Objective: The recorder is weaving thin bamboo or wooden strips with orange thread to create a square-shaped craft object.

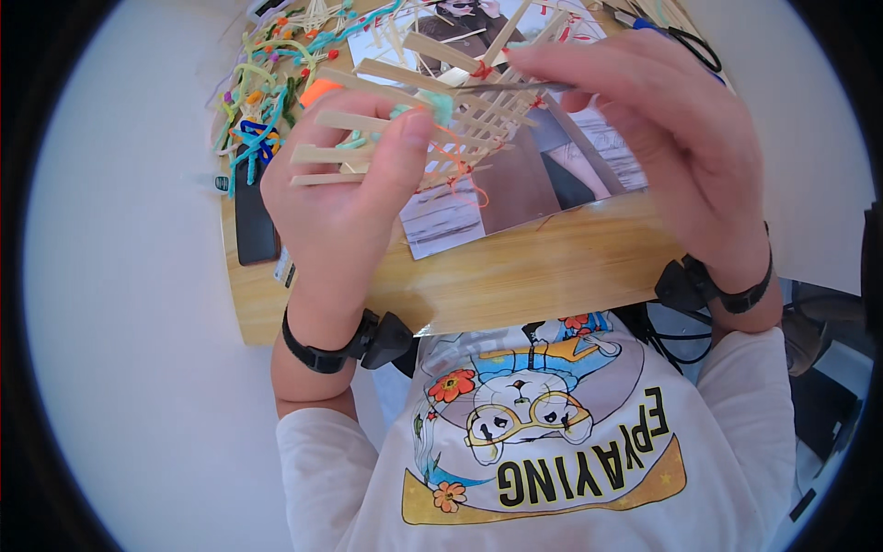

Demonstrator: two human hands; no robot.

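My left hand (345,184) is closed on one side of a lattice (492,115) of pale wooden strips, held above the table. Red and orange thread ties the strips at several crossings, and a loose orange loop hangs from the lower edge. Mint-green fluffy yarn (437,108) lies among the strips beside my left thumb. From the right, my right hand (676,120) pinches a thin, dark pointed tool (520,87), its tip reaching toward the green yarn. The tool's exact kind cannot be made out. Some left fingers are hidden behind the strips.
Beneath the lattice lies a large printed photo sheet (446,225) on the wooden table (543,267). Colourful yarn pieces (267,87) are heaped at the left, above a black flat object (255,216). Black-handled scissors (696,48) lie at the far right.
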